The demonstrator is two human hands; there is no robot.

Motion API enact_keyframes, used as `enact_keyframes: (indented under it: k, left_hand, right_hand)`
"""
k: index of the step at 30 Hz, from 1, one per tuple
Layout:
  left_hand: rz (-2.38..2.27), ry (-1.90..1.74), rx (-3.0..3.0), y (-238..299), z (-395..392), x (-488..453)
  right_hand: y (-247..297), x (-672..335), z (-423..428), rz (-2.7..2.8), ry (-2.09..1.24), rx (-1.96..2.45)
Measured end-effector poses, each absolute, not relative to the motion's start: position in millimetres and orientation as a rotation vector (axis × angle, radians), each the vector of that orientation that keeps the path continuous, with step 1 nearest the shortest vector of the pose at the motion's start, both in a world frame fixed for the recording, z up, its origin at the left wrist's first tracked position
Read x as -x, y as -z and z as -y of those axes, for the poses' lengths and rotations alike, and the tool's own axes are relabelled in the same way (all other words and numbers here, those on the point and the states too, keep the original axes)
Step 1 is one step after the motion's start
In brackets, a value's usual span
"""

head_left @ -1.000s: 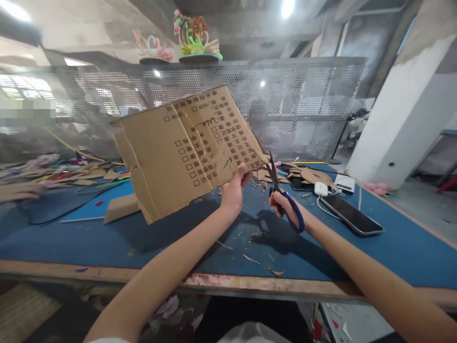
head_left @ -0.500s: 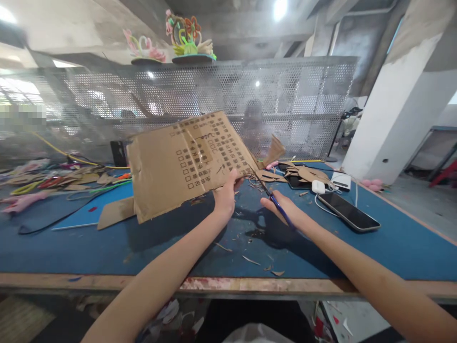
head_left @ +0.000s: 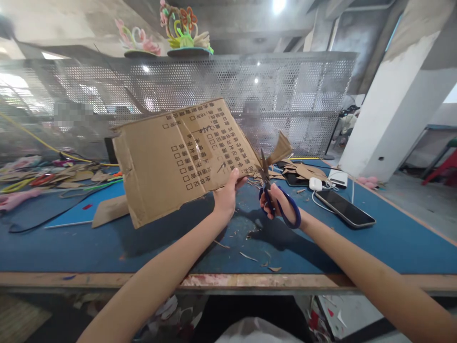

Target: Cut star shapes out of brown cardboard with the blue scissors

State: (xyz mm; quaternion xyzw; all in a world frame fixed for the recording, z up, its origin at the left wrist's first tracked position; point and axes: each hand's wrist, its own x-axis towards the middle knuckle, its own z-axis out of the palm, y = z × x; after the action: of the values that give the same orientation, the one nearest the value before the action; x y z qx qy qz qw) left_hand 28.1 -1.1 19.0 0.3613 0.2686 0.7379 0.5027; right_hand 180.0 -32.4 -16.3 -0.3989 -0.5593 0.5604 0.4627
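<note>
My left hand (head_left: 226, 193) is closed on the lower right edge of a large piece of cardboard (head_left: 153, 171), thumb on its printed face. The sheet is tilted above the table, with printed characters, small boxes and a strip of shiny tape. In my right hand (head_left: 276, 202) are scissors (head_left: 266, 178) with dark blue handles, fingers through the loops. Their blades stand parted at the cardboard's right corner. A partly cut strip (head_left: 280, 147) sticks out beyond the blades at that corner.
Cut cardboard pieces (head_left: 303, 171) lie behind my right hand, near a white earphone case (head_left: 315, 184) and a phone (head_left: 345, 208). A blue board (head_left: 71, 212) and craft scraps are on the left. A perforated metal screen (head_left: 228, 81) stands behind the blue table (head_left: 160, 259).
The scissor blades have gone from nearly closed to parted, and the handles have spread and turned toward me. The cardboard has shifted slightly left in view; my left hand keeps its hold.
</note>
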Motion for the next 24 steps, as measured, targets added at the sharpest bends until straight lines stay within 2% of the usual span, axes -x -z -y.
enact_keyframes:
  k: [12,24]
  left_hand:
    - [-0.661,-1.793,-0.901,-16.9,-7.5,-22.3]
    - [-0.620,-1.738,-0.900,-11.8,-10.7,-24.1]
  right_hand:
    - [15.0,-190.5,30.4,1.543,-1.088,1.231]
    - [12.0,-193.2,30.5,1.546,-1.078,1.280]
